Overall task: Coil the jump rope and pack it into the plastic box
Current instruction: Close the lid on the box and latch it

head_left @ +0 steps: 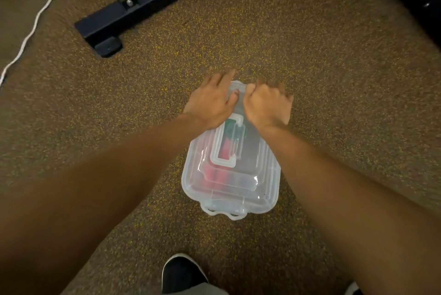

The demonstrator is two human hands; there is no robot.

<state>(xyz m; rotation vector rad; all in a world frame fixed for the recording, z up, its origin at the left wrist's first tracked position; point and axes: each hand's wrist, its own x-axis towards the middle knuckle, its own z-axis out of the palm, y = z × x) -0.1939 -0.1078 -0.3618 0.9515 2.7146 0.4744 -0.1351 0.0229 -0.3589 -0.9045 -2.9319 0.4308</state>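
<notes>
Pressing down at the far end of the plastic box (230,185), both hands meet over its lid latch. The box lies on the floor, long axis running away from the person, the jump rope (220,151) inside showing red and green. The left hand (210,103) lies flat and spread; the right hand (267,106) curls, fingers hooked over the far rim. Next likely: snapping that latch shut.

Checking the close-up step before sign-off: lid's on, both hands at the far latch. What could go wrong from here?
1. The near latch looks flipped outward, apparently unfastened; the lid may lift at that end.
2. The left hand and right hand both press on the plastic box's far end; it could slide on the speckled floor.
3. Red and green shapes, likely the jump rope, show through the lid; a loop caught under the rim could block closing.
</notes>
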